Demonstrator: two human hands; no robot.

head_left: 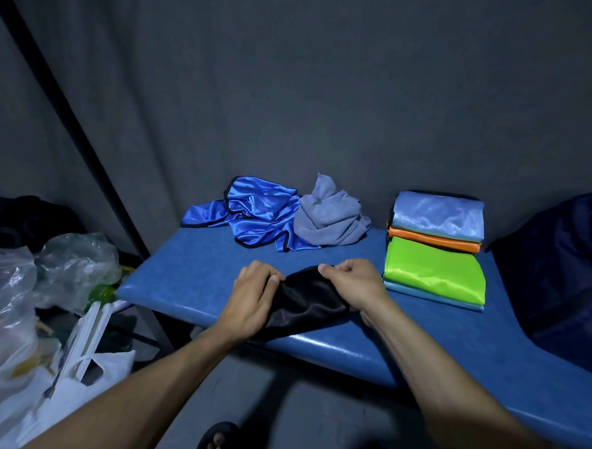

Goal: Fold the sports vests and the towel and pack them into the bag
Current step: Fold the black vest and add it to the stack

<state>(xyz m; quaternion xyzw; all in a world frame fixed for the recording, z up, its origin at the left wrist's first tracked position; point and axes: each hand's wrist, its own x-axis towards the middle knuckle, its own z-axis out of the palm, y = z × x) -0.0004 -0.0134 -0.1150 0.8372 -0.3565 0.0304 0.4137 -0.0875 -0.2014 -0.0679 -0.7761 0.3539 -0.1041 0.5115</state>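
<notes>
1. The blue padded tabletop (196, 270) has a rounded near edge, with bare room at its near left.
2. A dark navy bag (566, 273) slumps at the far right.
3. A folded stack of satin vests (436, 245), lime green nearest, sits right of centre.
4. A crumpled royal-blue vest (257, 212) touches a grey towel (329, 215) at the far edge.
5. A glossy black vest (307, 300) lies near the front edge, long axis running left to right, pinched by the left hand (249, 297) and right hand (353, 282).

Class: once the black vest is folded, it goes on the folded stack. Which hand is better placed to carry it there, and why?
Probably the right hand. Both hands grip the black vest, but the folded stack lies on the right side of the bench, nearer that hand; the left hand would have to cross over.
</notes>
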